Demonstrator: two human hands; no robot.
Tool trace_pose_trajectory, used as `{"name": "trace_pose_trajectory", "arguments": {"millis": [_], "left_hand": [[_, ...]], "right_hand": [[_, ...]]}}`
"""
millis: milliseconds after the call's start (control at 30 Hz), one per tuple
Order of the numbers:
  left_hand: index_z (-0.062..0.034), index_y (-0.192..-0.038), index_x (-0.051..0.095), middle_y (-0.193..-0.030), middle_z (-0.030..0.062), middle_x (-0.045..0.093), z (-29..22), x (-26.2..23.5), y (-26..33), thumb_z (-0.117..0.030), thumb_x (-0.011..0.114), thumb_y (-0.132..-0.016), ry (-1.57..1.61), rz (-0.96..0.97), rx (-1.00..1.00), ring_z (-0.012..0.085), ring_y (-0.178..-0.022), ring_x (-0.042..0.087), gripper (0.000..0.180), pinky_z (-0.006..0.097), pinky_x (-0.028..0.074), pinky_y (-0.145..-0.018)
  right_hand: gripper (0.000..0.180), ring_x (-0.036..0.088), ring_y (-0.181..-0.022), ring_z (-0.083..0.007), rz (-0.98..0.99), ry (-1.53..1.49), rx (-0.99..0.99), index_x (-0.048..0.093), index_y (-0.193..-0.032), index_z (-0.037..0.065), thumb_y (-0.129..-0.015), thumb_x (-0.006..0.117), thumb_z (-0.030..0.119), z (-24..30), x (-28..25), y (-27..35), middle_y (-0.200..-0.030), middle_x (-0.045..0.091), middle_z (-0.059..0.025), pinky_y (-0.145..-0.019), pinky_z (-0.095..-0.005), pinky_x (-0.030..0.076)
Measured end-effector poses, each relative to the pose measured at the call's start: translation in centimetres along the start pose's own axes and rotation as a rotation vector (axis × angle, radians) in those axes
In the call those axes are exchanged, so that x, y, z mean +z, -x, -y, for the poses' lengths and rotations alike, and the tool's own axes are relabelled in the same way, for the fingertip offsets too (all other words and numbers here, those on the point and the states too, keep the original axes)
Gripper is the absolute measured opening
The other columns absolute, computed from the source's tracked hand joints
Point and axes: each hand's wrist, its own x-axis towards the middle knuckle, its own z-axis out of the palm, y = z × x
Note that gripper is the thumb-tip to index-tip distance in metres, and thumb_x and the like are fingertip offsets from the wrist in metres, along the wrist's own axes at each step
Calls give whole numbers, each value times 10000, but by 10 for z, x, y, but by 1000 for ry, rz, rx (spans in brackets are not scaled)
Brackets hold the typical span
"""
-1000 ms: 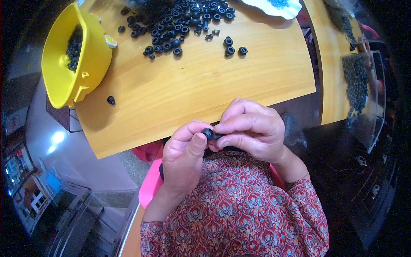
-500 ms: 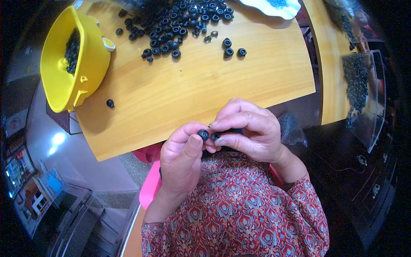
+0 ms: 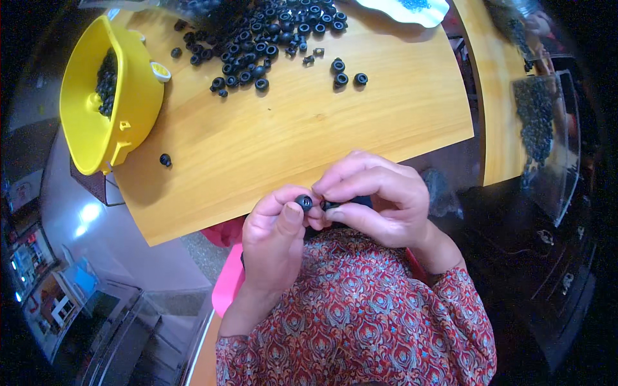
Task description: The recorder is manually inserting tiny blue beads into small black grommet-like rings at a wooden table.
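Rubber grommet, small, round and black, sits pinched between the thumb and fingertips of the left hand, just off the near edge of the wooden board and above the patterned red clothing.

Far left, a yellow plastic bowl hangs partly over the board's left edge; the dark pieces inside it lie in shadow and cannot be made out one by one. Just right of the bowl, a single black ring lies alone on the wood. Along the board's far side a heap of black rings spreads out, its top cut off by the frame, with three stray rings just right of it.

At the centre, the right hand meets the left, its fingers curled together and clamped on a second small black piece. Most of that piece is hidden behind the fingertips, so its shape is unclear, and whether it touches the grommet cannot be told.

Further right, a white dish is cut off at the top edge. At the far right a clear tray of dark bits sits in dim, bent surroundings, its contents too small to identify.
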Motion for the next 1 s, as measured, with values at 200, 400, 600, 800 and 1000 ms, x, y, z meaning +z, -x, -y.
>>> {"name": "trace_pose_trajectory", "arguments": {"millis": [200, 400, 600, 800, 1000], "left_hand": [[23, -1061, 578, -903, 98, 625, -1, -4, -2, -266, 580, -926, -24, 37, -1, 175, -790, 586, 319, 319, 486, -763], [16, -1068, 580, -914, 105, 630, -3, 0, -1, -284, 582, -923, -5, 40, -37, 184, -813, 601, 334, 312, 482, -755], [17, -1055, 589, -950, 97, 624, -1, 1, 1, -273, 602, -913, -6, -30, -30, 162, -820, 580, 323, 283, 461, -755], [21, -1013, 598, -919, 80, 611, -4, -1, -2, -253, 605, -914, -63, 45, 14, 143, -814, 558, 292, 270, 444, -752], [22, -1010, 596, -899, 73, 604, -5, -2, -4, -257, 594, -921, -123, 88, 52, 136, -796, 557, 292, 265, 442, -740]], "right_hand": [[197, 661, -846, -231, 21, 32, 6, 679, -909, 7, -720, 712, -35, 13, -11, -2, -945, 664, -151, -699, -310, 530], [259, 625, -735, -178, 96, 142, -57, 692, -969, 7, -716, 714, -50, 20, -10, -6, -870, 640, -112, -633, -277, 503], [289, 643, -784, -229, 77, 230, -30, 682, -1046, 61, -759, 705, 37, 20, -4, -5, -868, 651, -102, -700, -309, 508], [229, 645, -775, -236, 53, 205, -81, 677, -959, 43, -734, 719, 47, 18, -5, -6, -855, 655, -90, -682, -319, 512], [216, 639, -754, -221, 125, 306, -95, 688, -931, 66, -716, 713, 48, 19, -5, -7, -857, 648, -62, -661, -316, 512]]}}
